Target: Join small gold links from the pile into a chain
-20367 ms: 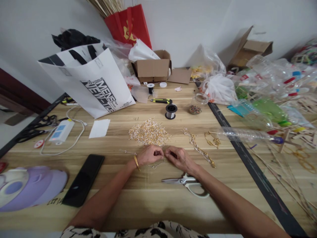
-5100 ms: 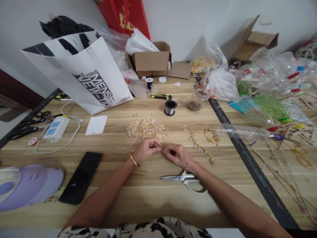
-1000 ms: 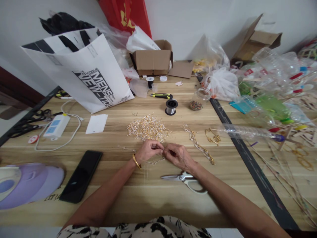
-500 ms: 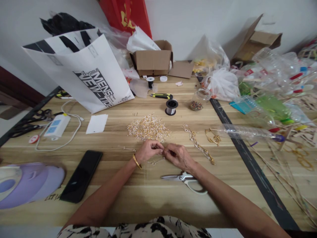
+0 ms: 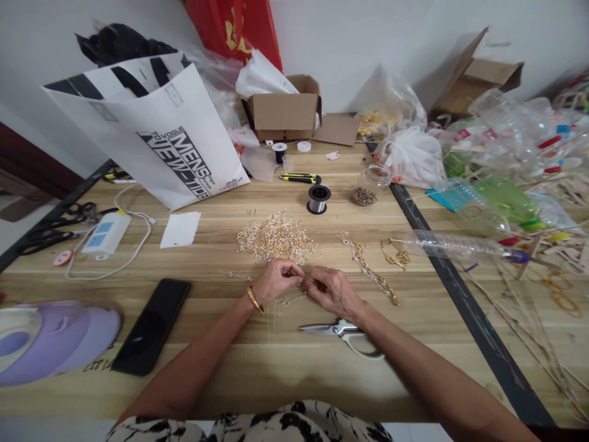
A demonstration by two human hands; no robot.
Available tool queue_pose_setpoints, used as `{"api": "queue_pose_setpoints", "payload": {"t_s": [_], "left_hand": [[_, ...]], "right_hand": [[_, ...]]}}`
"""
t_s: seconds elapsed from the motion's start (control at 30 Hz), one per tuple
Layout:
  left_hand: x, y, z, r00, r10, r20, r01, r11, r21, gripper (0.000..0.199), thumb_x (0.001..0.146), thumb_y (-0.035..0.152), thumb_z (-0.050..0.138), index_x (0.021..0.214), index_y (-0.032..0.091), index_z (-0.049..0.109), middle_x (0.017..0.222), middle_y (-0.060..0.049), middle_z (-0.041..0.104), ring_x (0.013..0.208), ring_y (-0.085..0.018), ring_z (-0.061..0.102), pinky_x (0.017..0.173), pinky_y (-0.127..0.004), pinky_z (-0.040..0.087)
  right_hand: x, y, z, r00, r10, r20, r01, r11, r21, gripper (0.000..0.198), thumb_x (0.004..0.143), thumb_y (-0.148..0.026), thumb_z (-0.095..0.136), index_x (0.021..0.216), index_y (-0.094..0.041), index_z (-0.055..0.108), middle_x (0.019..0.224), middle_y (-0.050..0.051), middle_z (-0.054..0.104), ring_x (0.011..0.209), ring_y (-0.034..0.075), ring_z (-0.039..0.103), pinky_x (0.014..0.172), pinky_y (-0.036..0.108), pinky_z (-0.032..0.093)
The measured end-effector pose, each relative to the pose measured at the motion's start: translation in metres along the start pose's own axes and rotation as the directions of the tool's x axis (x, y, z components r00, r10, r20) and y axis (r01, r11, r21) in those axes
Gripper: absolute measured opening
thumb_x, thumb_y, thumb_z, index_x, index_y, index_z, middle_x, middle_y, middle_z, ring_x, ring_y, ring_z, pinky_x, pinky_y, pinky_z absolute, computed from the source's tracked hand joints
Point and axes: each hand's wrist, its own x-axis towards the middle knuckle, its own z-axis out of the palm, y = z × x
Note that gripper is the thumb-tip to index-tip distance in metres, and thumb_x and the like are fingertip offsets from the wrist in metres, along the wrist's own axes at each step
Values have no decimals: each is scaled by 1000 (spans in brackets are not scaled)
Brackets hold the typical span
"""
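Left hand (image 5: 277, 283) and right hand (image 5: 333, 292) meet over the bench (image 5: 257, 380), fingers curled and fingertips almost touching. Each hand has its thumb close to its fingers, but whether either pinches something is too small to tell.

Just beyond the hands lies a heap (image 5: 275, 238) of tiny gold and pale pieces. A short thin chain (image 5: 289, 301) rests on the bench on the near side of the fingertips, between the wrists. Scissors (image 5: 340, 329) lie just beside the right forearm, blades pointing left. A gold bangle (image 5: 254, 301) circles the left wrist.

To the right of the right hand, a long beaded strand (image 5: 368, 270) is laid out at a slant, with a smaller gold loop (image 5: 394, 255) near it. Behind the heap stands a spool (image 5: 318, 199) of silvery wire, and a clear jar (image 5: 370, 184) holds small dark beads.
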Motion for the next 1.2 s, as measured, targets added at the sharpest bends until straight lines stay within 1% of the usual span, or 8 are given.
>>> {"api": "queue_pose_setpoints", "payload": {"t_s": [0.2, 0.37, 0.7, 0.83, 1.03, 1.2], "left_hand": [[0, 0, 0, 1000, 10, -2, -10, 1000, 13, 8, 68, 17, 66, 72, 10, 66, 67, -4, 67, 62, -11, 60, 60, -21, 47], [0, 0, 0, 1000, 4, 1, -4, 1000, 3, 7, 68, 16, 66, 71, 10, 66, 67, -4, 67, 62, -11, 60, 60, -20, 47], [0, 6, 1, 1000, -11, 11, 11, 1000, 2, 8, 66, 16, 66, 70, 9, 65, 67, -5, 67, 62, -11, 59, 60, -21, 46], [0, 6, 1, 1000, -25, 10, 26, 999, -37, 10, 66, 16, 67, 72, 9, 65, 70, -6, 67, 64, -12, 60, 62, -22, 48], [2, 0, 1, 998, -65, 27, 68, 989, -133, 20, 64, 16, 69, 81, 7, 65, 74, -7, 69, 66, -13, 62, 66, -25, 50], [2, -3, 0, 996, -86, 36, 91, 981, -170, 20, 63, 19, 71, 79, 8, 66, 72, -6, 69, 66, -13, 62, 67, -25, 50]], "right_hand": [[0, 0, 0, 1000, -10, 11, 9, 1000, 18, 11, 79, -11, 51, 71, -17, 56, 65, 0, 55, 57, 11, 47, 56, 21, 34], [0, 0, 0, 1000, -6, 18, 6, 1000, -2, 10, 79, -11, 51, 72, -17, 56, 66, 1, 56, 57, 11, 47, 57, 21, 34], [0, 1, 1, 1000, -17, 18, 18, 999, -30, 12, 80, -12, 49, 70, -17, 52, 63, 0, 51, 57, 11, 44, 57, 21, 31], [0, 1, 1, 1000, -8, 20, 9, 999, -33, 12, 80, -13, 49, 69, -17, 52, 63, -1, 50, 57, 11, 43, 57, 21, 32], [0, 1, 1, 1000, -22, 15, 23, 1000, -17, 13, 82, -12, 48, 72, -17, 53, 66, 0, 53, 59, 11, 45, 59, 21, 33], [0, 0, 0, 1000, -16, 15, 17, 1000, -12, 14, 85, -13, 47, 74, -16, 55, 67, 2, 55, 60, 11, 47, 59, 21, 35]]}}
